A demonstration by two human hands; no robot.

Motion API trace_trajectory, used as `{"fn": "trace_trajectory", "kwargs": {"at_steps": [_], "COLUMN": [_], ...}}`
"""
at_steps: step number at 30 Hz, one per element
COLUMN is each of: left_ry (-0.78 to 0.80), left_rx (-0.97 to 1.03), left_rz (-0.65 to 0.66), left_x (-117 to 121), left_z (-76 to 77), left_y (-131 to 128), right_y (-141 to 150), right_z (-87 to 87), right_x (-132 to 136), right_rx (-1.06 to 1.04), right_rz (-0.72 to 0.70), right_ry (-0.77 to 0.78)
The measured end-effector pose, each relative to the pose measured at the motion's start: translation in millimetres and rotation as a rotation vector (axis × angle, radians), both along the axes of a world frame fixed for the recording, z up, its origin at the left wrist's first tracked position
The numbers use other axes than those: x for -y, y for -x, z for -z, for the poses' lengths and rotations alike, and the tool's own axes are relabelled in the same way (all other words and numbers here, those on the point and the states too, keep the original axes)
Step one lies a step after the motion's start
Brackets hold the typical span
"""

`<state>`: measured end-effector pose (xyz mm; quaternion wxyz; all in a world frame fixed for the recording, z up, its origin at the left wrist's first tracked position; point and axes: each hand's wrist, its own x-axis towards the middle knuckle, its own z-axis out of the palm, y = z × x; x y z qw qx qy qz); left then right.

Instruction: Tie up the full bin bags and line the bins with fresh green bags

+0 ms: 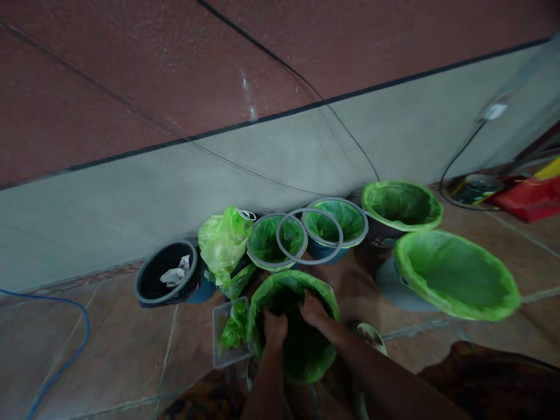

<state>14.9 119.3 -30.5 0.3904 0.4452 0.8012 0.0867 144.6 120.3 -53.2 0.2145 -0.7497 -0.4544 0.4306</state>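
The large bin lined with a green plastic bag (455, 274) is located to the right of both hands, well apart from them. Three smaller round bins with green liners (400, 204) are ranged beyond the hands along the grey wall (131, 198). A dark unlined bin holding crumpled white paper (168, 279) is set to the left of the hands. The green plastic liner bag (301, 338) is positioned directly under both hands, fitted over a bin; it is glossy, wrinkled and translucent. Its upper rim is gripped by the left hand (275, 328) and the right hand (313, 309), each clenched on the plastic. A loose grey ring (309, 236) is placed just beyond the hands. A clear rectangular tub (230, 332) is located immediately left of the left hand.
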Motion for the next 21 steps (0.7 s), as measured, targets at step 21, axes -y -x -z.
{"fn": "trace_trajectory", "kwargs": {"at_steps": [21], "left_ry": [-0.151], "left_rx": [-0.321], "left_rz": [0.302], "left_x": [-49.6], "left_z": [-41.2], "left_y": [27.7], "right_y": [-45.1], "right_z": [-27.2], "right_x": [21.9], "right_rx": [0.173], "right_rz": [0.049], "right_ry": [0.006]}}
